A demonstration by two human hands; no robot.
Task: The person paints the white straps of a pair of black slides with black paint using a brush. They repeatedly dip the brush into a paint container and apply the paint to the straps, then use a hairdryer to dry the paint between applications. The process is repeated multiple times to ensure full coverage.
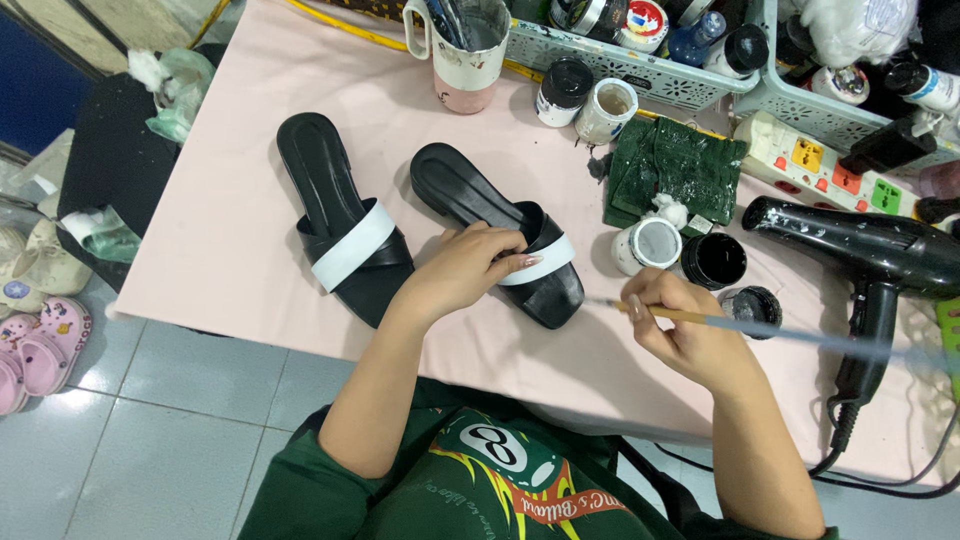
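From the head camera, looking down, the person's left hand [462,268] lies over the front of a black sandal [497,232] with a white strap, the fingers [505,248] curled loosely across the strap and pressing it onto the pink surface [230,210]. The sandal lies near the middle of that surface, toe toward the person. A second black sandal [340,218] with a wider white strap rests just to its left, apart from the hand.

The right hand [690,335] hovers near the front edge, its fingers pinched around a thin paintbrush [700,318] whose tip points left toward the held sandal; the long handle blurs off to the right.

Just beyond the right hand stand a small white pot [646,245], a black-filled jar [713,260] and a dark lid [752,305]. A green stained cloth [675,170] lies behind them. A black hair dryer [860,255] rests at the right, a power strip [815,160] past it. At the far edge stand a mug [468,50] of brushes and baskets [640,75] of bottles.
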